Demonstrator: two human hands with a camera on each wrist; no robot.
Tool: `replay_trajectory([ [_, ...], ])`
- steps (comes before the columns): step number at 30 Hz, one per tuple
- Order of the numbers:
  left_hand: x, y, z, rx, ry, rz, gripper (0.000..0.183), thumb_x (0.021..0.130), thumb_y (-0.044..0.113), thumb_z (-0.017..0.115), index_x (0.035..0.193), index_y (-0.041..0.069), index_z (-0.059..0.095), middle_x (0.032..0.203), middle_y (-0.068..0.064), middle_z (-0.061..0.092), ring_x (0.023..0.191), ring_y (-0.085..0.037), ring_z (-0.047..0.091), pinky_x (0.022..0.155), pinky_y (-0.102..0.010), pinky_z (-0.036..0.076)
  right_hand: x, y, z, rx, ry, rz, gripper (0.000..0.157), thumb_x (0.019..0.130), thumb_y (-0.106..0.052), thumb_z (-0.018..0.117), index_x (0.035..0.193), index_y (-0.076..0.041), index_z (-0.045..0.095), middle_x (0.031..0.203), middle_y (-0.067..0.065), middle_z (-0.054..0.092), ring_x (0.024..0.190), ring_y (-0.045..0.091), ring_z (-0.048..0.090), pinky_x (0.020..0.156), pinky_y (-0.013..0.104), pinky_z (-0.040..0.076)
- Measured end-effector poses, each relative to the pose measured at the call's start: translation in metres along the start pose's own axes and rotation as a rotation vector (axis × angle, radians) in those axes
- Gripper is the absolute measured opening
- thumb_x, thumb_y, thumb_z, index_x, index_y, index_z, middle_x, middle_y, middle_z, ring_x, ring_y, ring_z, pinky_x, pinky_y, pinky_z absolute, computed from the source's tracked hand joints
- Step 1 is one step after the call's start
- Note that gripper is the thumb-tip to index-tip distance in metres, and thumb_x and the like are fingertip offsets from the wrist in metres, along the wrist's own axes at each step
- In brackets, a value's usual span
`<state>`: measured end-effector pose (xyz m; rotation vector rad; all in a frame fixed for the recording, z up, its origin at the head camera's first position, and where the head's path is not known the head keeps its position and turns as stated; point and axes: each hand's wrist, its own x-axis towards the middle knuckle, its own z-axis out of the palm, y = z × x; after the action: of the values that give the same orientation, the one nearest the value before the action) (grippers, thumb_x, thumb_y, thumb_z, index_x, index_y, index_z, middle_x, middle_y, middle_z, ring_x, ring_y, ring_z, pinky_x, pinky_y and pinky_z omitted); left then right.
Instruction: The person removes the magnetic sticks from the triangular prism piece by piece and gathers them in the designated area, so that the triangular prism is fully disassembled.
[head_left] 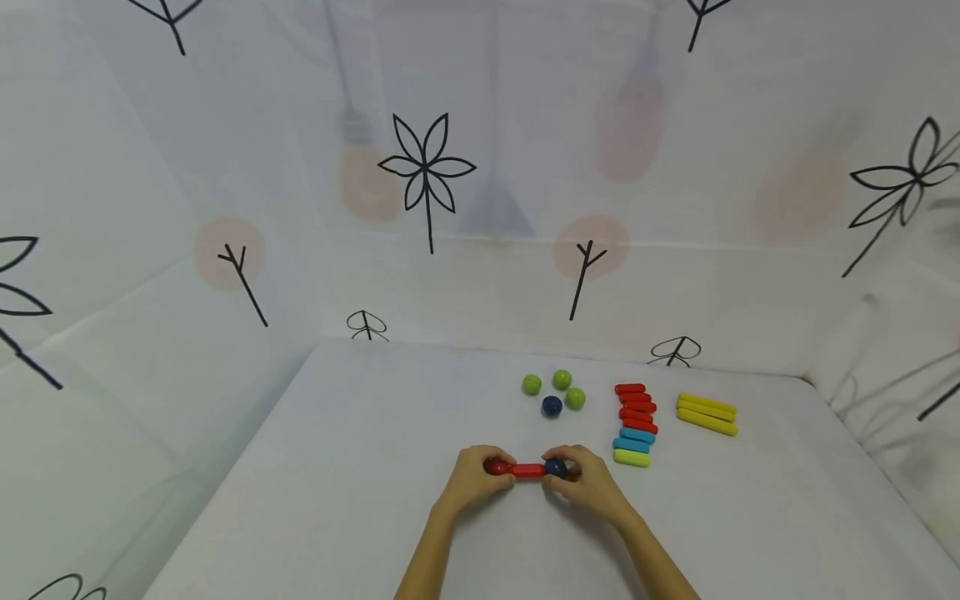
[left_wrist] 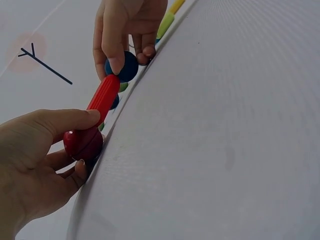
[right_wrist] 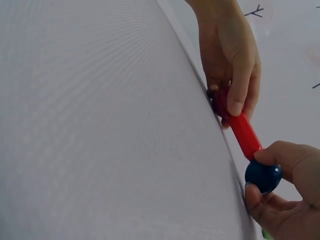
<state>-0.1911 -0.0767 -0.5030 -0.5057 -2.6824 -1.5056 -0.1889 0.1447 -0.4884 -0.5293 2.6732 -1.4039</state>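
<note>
A short red rod [head_left: 528, 471] lies between a dark red ball [head_left: 498, 467] and a dark blue ball [head_left: 556, 467], the three in one line low over the white table. My left hand [head_left: 474, 477] grips the red ball, its thumb lying where ball and rod meet in the left wrist view. From the other end, my right hand [head_left: 591, 483] pinches the blue ball [right_wrist: 263, 177] between thumb and fingers. Both rod ends sit right against the balls. Part of the red ball [left_wrist: 83, 145] is hidden behind the left thumb.
Beyond the hands sit several green balls [head_left: 532, 384] and another dark blue ball [head_left: 552, 407]. To their right lies a column of red rods [head_left: 637, 407], blue rods [head_left: 634, 446] and a lime rod [head_left: 632, 458]. Yellow longer rods [head_left: 707, 415] lie farther right. Printed white cloth [head_left: 495, 292] hangs behind the table.
</note>
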Motion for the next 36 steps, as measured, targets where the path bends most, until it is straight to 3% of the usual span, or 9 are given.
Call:
replay_trajectory([
  [8, -0.001, 0.001, -0.002, 0.014, -0.012, -0.019, 0.018, 0.074, 0.012, 0.073, 0.092, 0.009, 0.073, 0.092, -0.003, 0.067, 0.084, -0.012, 0.053, 0.072, -0.025, 0.043, 0.001, 0.004, 0.001, 0.076, -0.003, -0.016, 0.033, 0.083, -0.013, 0.070, 0.112, -0.001, 0.061, 0.107, 0.015, 0.061, 0.070, 0.012, 0.056, 0.059, 0.021, 0.050],
  [14, -0.001, 0.001, -0.004, 0.011, -0.009, -0.004, 0.018, 0.073, 0.012, 0.074, 0.091, 0.008, 0.073, 0.091, -0.003, 0.068, 0.082, -0.010, 0.052, 0.070, -0.023, 0.042, 0.003, -0.001, 0.009, -0.029, 0.093, -0.016, 0.026, 0.080, -0.008, 0.071, 0.104, -0.003, 0.063, 0.095, 0.008, 0.062, 0.068, 0.012, 0.051, 0.059, 0.020, 0.047],
  [19, -0.001, 0.001, -0.005, 0.001, -0.018, 0.001, 0.017, 0.072, 0.009, 0.074, 0.089, 0.007, 0.073, 0.088, -0.003, 0.067, 0.079, -0.008, 0.051, 0.069, -0.022, 0.042, 0.005, -0.004, 0.014, -0.081, 0.169, 0.087, 0.024, 0.079, -0.012, 0.073, 0.099, -0.006, 0.062, 0.089, 0.003, 0.060, 0.072, 0.013, 0.051, 0.065, 0.020, 0.046],
  [26, -0.002, 0.000, -0.009, -0.015, -0.046, -0.001, 0.020, 0.073, 0.012, 0.075, 0.093, 0.007, 0.073, 0.092, -0.003, 0.068, 0.083, -0.009, 0.052, 0.072, -0.023, 0.042, 0.007, -0.003, 0.014, 0.009, 0.179, 0.130, 0.031, 0.081, -0.015, 0.073, 0.108, -0.006, 0.062, 0.102, 0.009, 0.063, 0.073, 0.015, 0.053, 0.061, 0.020, 0.048],
  [32, -0.003, -0.005, -0.013, -0.061, -0.097, -0.007, 0.034, 0.074, 0.016, 0.077, 0.106, 0.004, 0.070, 0.101, -0.005, 0.067, 0.083, -0.009, 0.051, 0.072, -0.022, 0.043, 0.010, -0.002, 0.014, 0.005, 0.191, 0.152, 0.037, 0.081, -0.016, 0.073, 0.114, -0.005, 0.062, 0.108, 0.011, 0.063, 0.075, 0.015, 0.055, 0.064, 0.020, 0.049],
  [36, -0.004, -0.007, -0.015, -0.071, -0.117, -0.010, 0.035, 0.074, 0.015, 0.077, 0.106, 0.004, 0.068, 0.098, -0.004, 0.066, 0.079, -0.008, 0.049, 0.068, -0.021, 0.042, 0.013, -0.004, 0.014, -0.003, 0.192, 0.138, 0.039, 0.081, -0.016, 0.073, 0.116, -0.004, 0.062, 0.109, 0.012, 0.063, 0.076, 0.015, 0.056, 0.065, 0.020, 0.048],
])
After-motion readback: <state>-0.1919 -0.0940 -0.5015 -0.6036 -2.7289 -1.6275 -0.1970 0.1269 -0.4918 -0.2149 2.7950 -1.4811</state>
